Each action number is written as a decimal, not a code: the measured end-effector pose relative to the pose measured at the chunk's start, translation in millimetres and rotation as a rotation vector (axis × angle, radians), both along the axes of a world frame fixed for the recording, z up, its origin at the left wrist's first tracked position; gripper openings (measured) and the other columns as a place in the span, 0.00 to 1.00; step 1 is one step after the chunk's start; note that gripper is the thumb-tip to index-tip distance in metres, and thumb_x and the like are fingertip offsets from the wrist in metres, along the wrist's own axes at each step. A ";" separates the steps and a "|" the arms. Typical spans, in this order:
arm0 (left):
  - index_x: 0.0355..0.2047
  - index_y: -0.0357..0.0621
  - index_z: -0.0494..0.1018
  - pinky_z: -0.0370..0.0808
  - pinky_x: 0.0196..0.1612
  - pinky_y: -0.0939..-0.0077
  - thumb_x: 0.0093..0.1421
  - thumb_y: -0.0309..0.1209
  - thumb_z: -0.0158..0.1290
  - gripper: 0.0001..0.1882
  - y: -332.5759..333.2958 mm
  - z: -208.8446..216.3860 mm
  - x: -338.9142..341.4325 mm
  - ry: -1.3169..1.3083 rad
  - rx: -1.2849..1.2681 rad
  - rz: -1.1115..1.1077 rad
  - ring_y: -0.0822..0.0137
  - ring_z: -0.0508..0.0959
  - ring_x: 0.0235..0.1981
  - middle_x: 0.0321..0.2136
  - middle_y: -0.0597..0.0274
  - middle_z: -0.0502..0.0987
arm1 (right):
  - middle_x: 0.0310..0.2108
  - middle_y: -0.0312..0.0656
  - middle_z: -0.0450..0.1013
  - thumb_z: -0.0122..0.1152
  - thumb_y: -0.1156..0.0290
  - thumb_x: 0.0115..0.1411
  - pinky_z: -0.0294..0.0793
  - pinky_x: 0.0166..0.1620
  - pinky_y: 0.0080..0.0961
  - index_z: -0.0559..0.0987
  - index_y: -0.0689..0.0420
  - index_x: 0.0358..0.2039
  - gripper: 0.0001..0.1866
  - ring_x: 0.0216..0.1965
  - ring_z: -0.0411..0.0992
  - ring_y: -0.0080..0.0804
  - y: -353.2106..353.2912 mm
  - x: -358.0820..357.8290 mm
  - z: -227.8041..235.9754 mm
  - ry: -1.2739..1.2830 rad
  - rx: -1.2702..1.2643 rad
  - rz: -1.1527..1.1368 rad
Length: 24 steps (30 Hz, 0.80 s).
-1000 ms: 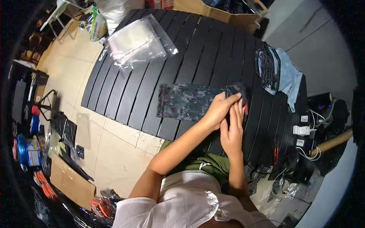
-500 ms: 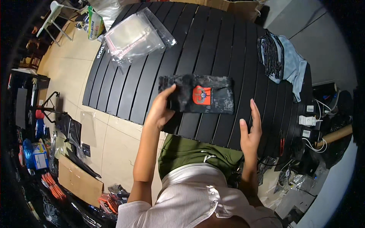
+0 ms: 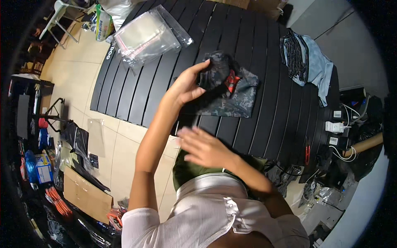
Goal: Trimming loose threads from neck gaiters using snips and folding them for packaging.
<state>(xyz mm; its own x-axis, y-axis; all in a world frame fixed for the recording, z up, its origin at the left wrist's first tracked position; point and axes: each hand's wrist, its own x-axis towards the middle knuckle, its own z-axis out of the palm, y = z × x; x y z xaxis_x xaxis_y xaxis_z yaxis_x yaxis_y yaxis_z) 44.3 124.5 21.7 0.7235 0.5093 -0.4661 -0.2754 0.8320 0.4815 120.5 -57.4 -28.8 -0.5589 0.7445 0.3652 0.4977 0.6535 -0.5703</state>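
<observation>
Folding step underway: left hand (image 3: 186,84) pinches the left edge of the dark camo garment (image 3: 225,89) w/ a red patch, lifting it over the rest, which lies mid black slatted table (image 3: 248,37). Right hand (image 3: 204,149) is empty, fingers spread, blurred, near the table's front edge. Next move prob. needs the raised flap laid flat and pressed w/ the free palm.

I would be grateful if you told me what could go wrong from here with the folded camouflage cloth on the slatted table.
The left hand grips only one end of the dark camouflage cloth with a red patch, so the fold may fall open. The right hand is off it, blurred, above the near edge of the black slatted table, giving no support. The stack of clear plastic bags overhangs the table's left edge and might slide off.
</observation>
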 end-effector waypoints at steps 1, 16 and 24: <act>0.36 0.35 0.70 0.78 0.34 0.75 0.59 0.33 0.44 0.13 5.2 -21.4 -6.3 -0.101 -0.047 0.010 0.67 0.78 0.31 0.31 0.57 0.76 | 0.53 0.48 0.60 0.56 0.58 0.51 0.53 0.57 0.43 0.68 0.59 0.49 0.27 0.56 0.58 0.41 -0.6 -3.4 13.7 -0.012 0.026 0.067; 0.39 0.37 0.70 0.77 0.37 0.72 0.59 0.35 0.44 0.14 9.4 -68.6 -11.4 -0.162 -0.085 0.140 0.64 0.78 0.34 0.35 0.55 0.76 | 0.56 0.48 0.57 0.53 0.54 0.53 0.49 0.60 0.40 0.61 0.55 0.55 0.31 0.58 0.53 0.43 16.0 -7.5 -1.5 -0.085 -0.094 -0.408; 0.39 0.37 0.70 0.73 0.43 0.70 0.59 0.34 0.44 0.14 -34.3 -8.6 -31.1 -0.127 -0.121 0.168 0.63 0.76 0.38 0.35 0.55 0.76 | 0.53 0.43 0.62 0.56 0.60 0.53 0.51 0.60 0.39 0.68 0.55 0.51 0.25 0.57 0.56 0.38 -5.7 22.1 15.8 0.118 -0.136 -0.031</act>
